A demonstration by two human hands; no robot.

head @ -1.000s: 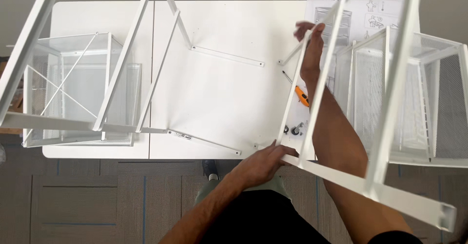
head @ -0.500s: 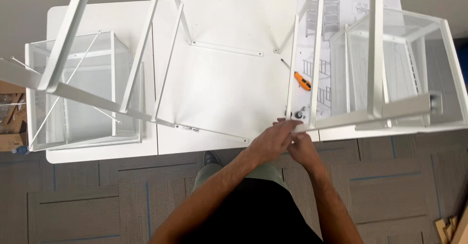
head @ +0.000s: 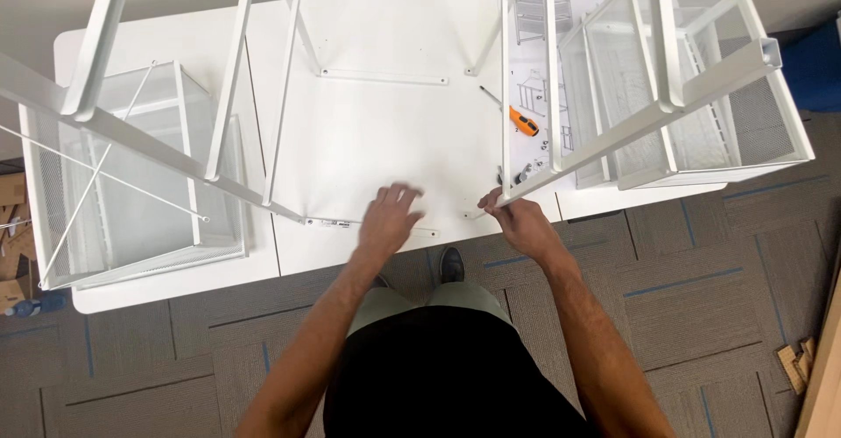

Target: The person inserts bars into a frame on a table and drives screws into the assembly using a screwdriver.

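A white metal frame [head: 263, 131] of thin bars stands over a white table [head: 385, 131], reaching up close to the camera. My right hand [head: 517, 219] pinches the lower end of one frame bar near the table's front edge. My left hand [head: 385, 219] hovers palm down over the table's front edge with fingers spread, blurred and holding nothing. A small orange tool [head: 523, 123] lies on the table beside a few small dark fittings [head: 521, 175].
A white mesh basket [head: 123, 184] sits at the table's left end, and another mesh basket [head: 701, 96] at the right end. A printed instruction sheet [head: 561, 61] lies under the right bars. Grey carpet tiles cover the floor; cardboard pieces lie at the left edge.
My right hand came down from high on the right bar to its lower end. My left hand moved off that bar to the left and opened. The view shifted, so the frame sits differently.
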